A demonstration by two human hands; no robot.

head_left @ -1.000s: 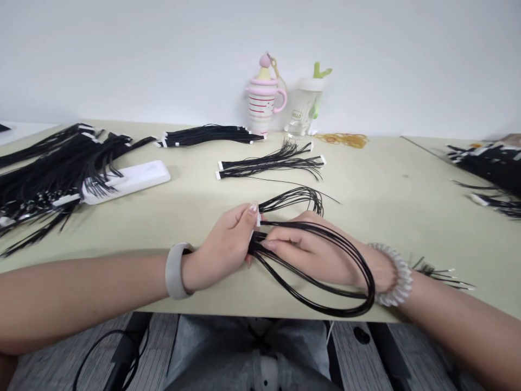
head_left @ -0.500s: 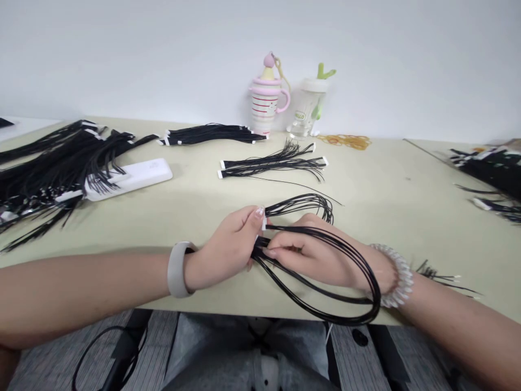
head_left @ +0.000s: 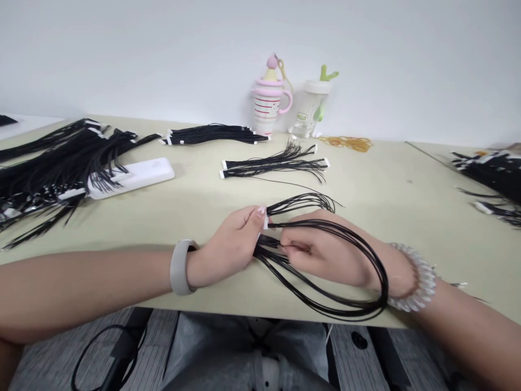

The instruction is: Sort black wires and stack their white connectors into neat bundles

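Two hands work together at the front edge of the desk (head_left: 386, 228). Your left hand (head_left: 228, 250) is clamped on a small white connector (head_left: 266, 221), pinched between thumb and fingers. Your right hand (head_left: 321, 254) is just beside it, its fingertips (head_left: 287, 244) closed on the black wires (head_left: 345, 293) close to that connector. Those wires swing out in a long loop across the back of your right hand and around your wrist, so the loop lies in the way on that side. A shorter spray of thin wire ends (head_left: 301, 202) fans out just ahead of your hands.

A grey band (head_left: 178, 267) circles your left wrist, and a clear coiled bracelet (head_left: 415, 277) circles your right. Farther up the desk lie two wire bundles with white ends, the nearer (head_left: 277, 165) in front of the other (head_left: 215, 134). On your left, a large heap of black wires (head_left: 61, 157) spills over a white oblong block (head_left: 138, 178). Another dark heap (head_left: 492, 176) sits on your right. By the wall stand a pink-and-white striped cup-shaped bottle (head_left: 271, 98) and a clear bottle (head_left: 309, 111), with orange rubber bands (head_left: 345, 144) beside them.
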